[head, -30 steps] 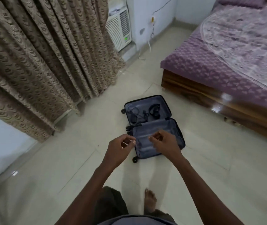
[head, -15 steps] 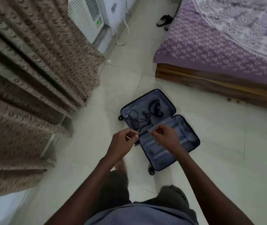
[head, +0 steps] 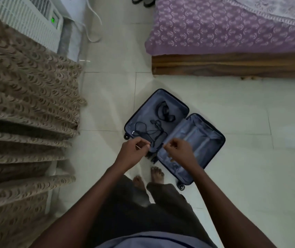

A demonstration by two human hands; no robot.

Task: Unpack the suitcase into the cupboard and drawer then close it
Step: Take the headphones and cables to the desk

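both hands (head: 134, 151) hover over open suitcase (head: 204, 138) (cables (head: 148, 130) inside).

Both arms reach forward and down, wrists close together. The left hand (head: 134, 152) and right hand (head: 178, 150) have curled fingers, thumbs against fingertips. Bare feet (head: 148, 177) stand below.

Pale tiled floor (head: 250, 176); brown curtain (head: 26, 104) left; purple-covered wooden bed (head: 232, 33) right.

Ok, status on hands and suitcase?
Both hands, left and right, pinching something small, unclear what. Suitcase open flat; cables inside. Nothing in the way.
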